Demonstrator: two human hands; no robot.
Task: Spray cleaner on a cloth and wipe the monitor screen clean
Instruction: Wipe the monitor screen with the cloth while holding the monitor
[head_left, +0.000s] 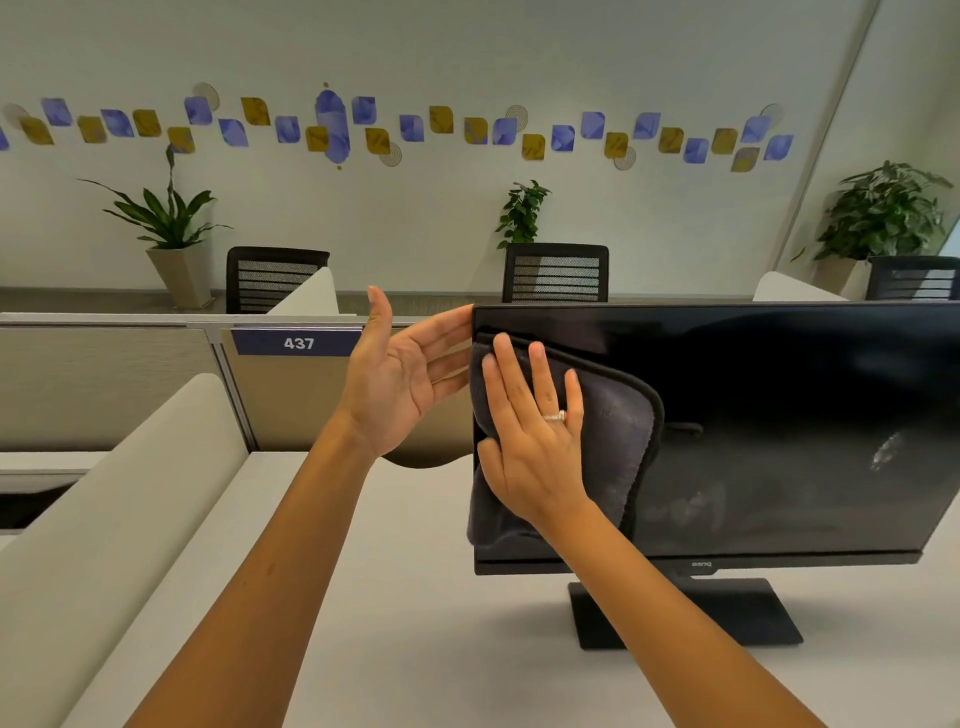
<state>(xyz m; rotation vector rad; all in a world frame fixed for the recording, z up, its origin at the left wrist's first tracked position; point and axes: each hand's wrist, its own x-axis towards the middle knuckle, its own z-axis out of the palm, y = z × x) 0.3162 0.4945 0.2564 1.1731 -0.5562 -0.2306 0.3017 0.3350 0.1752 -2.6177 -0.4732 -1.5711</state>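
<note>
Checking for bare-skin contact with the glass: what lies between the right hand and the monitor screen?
In the head view, a dark grey cloth lies between the right hand and the monitor screen; the palm presses on it.

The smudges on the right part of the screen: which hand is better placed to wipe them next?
The right hand: it presses the cloth flat on the screen. The left hand only touches the monitor's edge.
</note>
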